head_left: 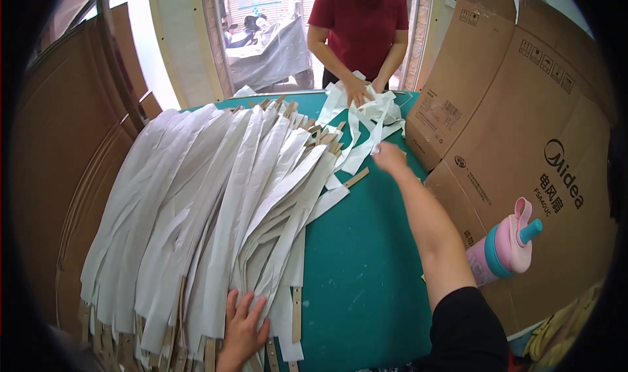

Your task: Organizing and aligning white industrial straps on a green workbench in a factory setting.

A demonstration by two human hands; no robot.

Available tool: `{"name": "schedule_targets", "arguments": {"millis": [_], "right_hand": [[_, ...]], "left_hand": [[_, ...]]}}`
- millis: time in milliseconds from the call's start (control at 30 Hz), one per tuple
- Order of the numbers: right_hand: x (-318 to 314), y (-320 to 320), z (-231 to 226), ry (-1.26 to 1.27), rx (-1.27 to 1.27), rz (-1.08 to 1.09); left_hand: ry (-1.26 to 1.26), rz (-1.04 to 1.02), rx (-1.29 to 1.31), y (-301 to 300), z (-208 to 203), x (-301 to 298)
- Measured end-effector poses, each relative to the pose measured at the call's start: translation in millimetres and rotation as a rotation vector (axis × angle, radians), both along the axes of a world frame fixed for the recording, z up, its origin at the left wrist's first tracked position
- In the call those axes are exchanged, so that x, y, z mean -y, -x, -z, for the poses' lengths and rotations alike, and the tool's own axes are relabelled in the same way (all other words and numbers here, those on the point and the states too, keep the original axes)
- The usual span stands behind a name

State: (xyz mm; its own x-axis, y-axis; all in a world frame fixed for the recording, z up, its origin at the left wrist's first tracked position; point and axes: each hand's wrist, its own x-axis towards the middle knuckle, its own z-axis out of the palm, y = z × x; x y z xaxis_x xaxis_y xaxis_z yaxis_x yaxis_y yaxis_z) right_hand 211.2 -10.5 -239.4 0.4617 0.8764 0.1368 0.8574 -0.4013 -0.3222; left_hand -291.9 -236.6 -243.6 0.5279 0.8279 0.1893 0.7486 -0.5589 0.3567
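A thick pile of long white fabric strips covers the left of the green table, with flat brown slats sticking out at both ends. My left hand lies on the near end of the pile, fingers spread. Reaching far forward, my right hand is closed on a bit of white strip beside the loose strips at the far edge. Across the table, a person in a red top has both hands on that tangled heap of white strips.
Large brown cardboard sheets wall the table's right side, and more cardboard stands at left. A pink and teal bottle is at the right, near my forearm. The green tabletop shows between the pile and my right arm.
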Motion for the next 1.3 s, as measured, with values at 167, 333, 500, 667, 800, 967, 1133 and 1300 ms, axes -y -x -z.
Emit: {"name": "schedule_targets", "arguments": {"millis": [167, 333, 500, 667, 800, 967, 1133, 1300], "right_hand": [[63, 107, 52, 0.171, -0.338, -0.308], [167, 199, 51, 0.084, -0.580, -0.422], [250, 237, 44, 0.157, -0.601, -0.470], [312, 249, 42, 0.065, -0.574, -0.551], [334, 264, 55, -0.107, -0.626, -0.550], [317, 277, 78, -0.267, -0.513, -0.467], [249, 304, 72, -0.205, -0.326, -0.323], [196, 322, 57, -0.098, -0.232, -0.160]], "left_hand": [[-0.053, 0.026, -0.015, 1, 6, -3], [-0.022, 0.089, 0.025, 3, -7, -4], [-0.014, 0.142, -0.076, 15, -22, 11], [-0.166, 0.115, -0.206, 6, -33, 66], [-0.146, 0.173, -0.103, -12, -3, 98], [-0.339, -0.081, -0.111, -49, 17, 45], [-0.208, -0.189, -0.359, -64, 15, -35], [0.092, -0.222, 0.059, -42, -14, -83]]}}
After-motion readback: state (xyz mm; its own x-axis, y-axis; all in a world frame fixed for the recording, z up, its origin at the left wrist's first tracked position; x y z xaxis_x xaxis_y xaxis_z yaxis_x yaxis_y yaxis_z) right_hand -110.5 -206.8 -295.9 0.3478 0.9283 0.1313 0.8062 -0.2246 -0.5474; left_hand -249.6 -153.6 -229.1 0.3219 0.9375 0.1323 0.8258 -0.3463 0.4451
